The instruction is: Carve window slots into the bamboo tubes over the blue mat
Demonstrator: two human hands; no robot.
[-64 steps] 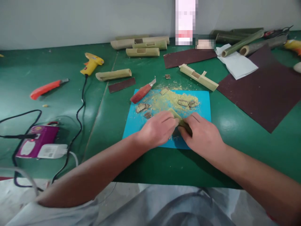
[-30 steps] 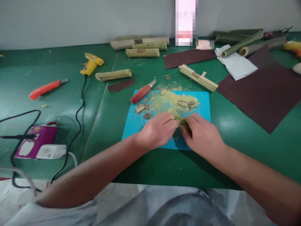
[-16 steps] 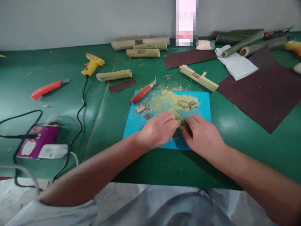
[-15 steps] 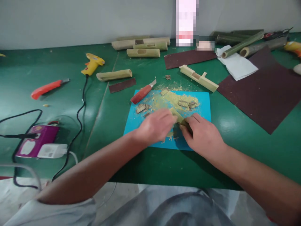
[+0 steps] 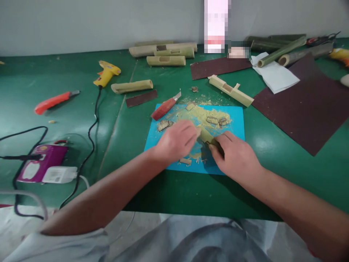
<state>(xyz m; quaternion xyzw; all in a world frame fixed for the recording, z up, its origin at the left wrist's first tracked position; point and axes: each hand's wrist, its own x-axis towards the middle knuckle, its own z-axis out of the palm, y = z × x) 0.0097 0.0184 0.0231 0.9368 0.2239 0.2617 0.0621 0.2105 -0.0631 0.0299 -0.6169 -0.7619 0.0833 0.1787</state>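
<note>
My right hand (image 5: 237,151) is closed round one end of a short bamboo piece (image 5: 206,135), holding it aslant over a blue sheet (image 5: 236,120). My left hand (image 5: 178,140) is closed in a pinch by the piece's far end. A pale bit shows at its fingertips, too small to name. Yellowish dust (image 5: 201,114) and shavings cover the sheet. Small worn blocks (image 5: 212,120) lie in the dust, and a bamboo offcut (image 5: 185,161) rests near the sheet's front edge. A red-handled knife (image 5: 165,108) lies across the upper left corner.
A notched bamboo tube (image 5: 231,91) and brown sandpaper sheets (image 5: 305,105) lie to the right. More bamboo tubes (image 5: 166,61) line the wall. On the left are a yellow glue gun (image 5: 106,74), its cord, a red utility knife (image 5: 53,102) and a purple box (image 5: 45,163).
My left hand has drawn back left along the bamboo piece, uncovering more of its end and the offcut on the sheet. My right hand stays in place.
</note>
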